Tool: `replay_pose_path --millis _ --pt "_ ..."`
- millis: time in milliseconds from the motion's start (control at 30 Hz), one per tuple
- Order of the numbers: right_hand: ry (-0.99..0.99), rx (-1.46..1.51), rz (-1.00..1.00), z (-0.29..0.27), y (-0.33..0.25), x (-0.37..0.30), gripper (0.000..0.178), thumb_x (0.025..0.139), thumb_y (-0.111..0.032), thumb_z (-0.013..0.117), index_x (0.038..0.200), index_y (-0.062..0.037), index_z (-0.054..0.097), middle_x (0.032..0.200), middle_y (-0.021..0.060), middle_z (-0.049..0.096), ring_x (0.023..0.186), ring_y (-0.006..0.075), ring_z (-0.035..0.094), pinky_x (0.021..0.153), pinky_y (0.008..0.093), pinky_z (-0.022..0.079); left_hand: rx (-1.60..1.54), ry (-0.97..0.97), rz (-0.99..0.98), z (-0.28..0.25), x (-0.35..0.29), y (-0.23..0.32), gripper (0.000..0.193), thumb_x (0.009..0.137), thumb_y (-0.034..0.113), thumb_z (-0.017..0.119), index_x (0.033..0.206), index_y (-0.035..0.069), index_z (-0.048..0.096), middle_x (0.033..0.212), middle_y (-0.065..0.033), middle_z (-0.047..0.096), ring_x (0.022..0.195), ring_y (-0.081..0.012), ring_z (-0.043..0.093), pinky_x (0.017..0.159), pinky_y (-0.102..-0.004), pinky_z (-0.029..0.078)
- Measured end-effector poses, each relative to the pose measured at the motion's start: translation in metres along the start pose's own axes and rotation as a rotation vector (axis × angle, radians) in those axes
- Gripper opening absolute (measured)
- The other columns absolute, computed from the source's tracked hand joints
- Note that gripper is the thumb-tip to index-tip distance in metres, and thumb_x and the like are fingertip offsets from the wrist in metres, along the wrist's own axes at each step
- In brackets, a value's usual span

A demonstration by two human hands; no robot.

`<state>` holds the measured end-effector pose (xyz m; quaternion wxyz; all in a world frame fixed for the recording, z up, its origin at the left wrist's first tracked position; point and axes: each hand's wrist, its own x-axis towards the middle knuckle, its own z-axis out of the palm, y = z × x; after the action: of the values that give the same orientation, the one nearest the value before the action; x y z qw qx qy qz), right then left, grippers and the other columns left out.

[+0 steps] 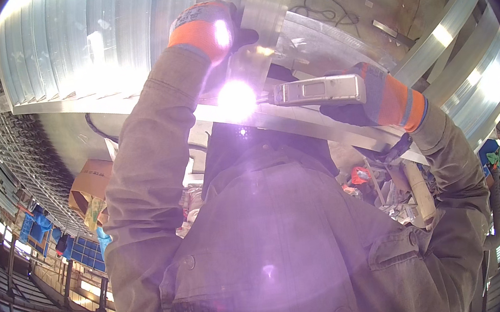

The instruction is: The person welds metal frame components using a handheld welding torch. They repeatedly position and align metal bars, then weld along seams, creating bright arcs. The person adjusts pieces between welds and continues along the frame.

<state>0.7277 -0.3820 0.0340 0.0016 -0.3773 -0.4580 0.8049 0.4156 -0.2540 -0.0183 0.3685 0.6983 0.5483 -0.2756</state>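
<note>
My right hand (382, 95), in an orange and grey glove, is closed round the pale grip of a welding gun (315, 92). The gun points left, and its tip meets a brilliant white glare (236, 101) at the edge of the metalwork. What lies under the glare is washed out. My left hand (203, 30), gloved alike, is curled over a flat silvery metal profile (268, 15) above the glare, with the thumb stretched to the right. Its other fingers are mostly hidden. Left of it spreads a ribbed stack of long metal profiles (83, 48).
More metal bars (442, 29) cross at the right. A dark cable (329, 14) lies coiled on the floor beyond. At the left are a cardboard box (90, 183) and a rack of metal pieces (13, 161). Litter (399, 191) lies by my right arm.
</note>
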Motion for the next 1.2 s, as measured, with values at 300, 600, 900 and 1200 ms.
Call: replay_pose_path --millis 300,600,900,1200 --pt "0.144 -0.189 -0.073 0.005 0.005 -0.005 0.039 0.099 -0.014 0.087 0.134 -0.0006 0.078 0.12 0.013 0.084 0.104 0.0211 0.079 0.092 0.0369 0.062 0.047 0.067 0.032 0.005 0.004 -0.006 0.05 0.093 0.059 0.088 0.089 0.012 0.07 0.075 -0.0063 0.07 0.072 -0.0242 0.069 0.073 -0.0447 0.058" --pt "0.157 -0.069 -0.035 0.005 0.022 -0.003 0.034 0.097 -0.014 0.09 0.127 -0.0004 0.081 0.109 0.0117 0.086 0.094 0.0179 0.079 0.085 0.036 0.062 0.039 0.09 0.039 0.011 0.01 -0.009 0.051 0.091 0.059 0.09 0.092 0.011 0.072 0.084 -0.0098 0.074 0.081 -0.027 0.072 0.078 -0.0459 0.059" --pt "0.106 -0.184 -0.151 -0.004 0.021 -0.006 0.045 0.096 -0.008 0.089 0.139 0.001 0.077 0.125 0.0121 0.085 0.11 0.0163 0.08 0.097 0.0336 0.062 0.068 0.011 0.018 0.002 0.01 -0.002 0.054 0.094 0.062 0.088 0.094 0.009 0.073 0.088 -0.0127 0.077 0.086 -0.0313 0.075 0.083 -0.0483 0.06" --pt "0.111 -0.176 -0.102 -0.002 0.017 -0.012 0.041 0.1 -0.013 0.087 0.138 -0.0017 0.079 0.123 0.0139 0.085 0.107 0.0205 0.08 0.094 0.0362 0.062 0.202 -0.03 0.01 0.002 0.013 0.0 0.046 0.1 0.055 0.081 0.125 0.017 0.082 0.118 -0.0145 0.084 0.111 -0.0392 0.08 0.098 -0.0519 0.064"
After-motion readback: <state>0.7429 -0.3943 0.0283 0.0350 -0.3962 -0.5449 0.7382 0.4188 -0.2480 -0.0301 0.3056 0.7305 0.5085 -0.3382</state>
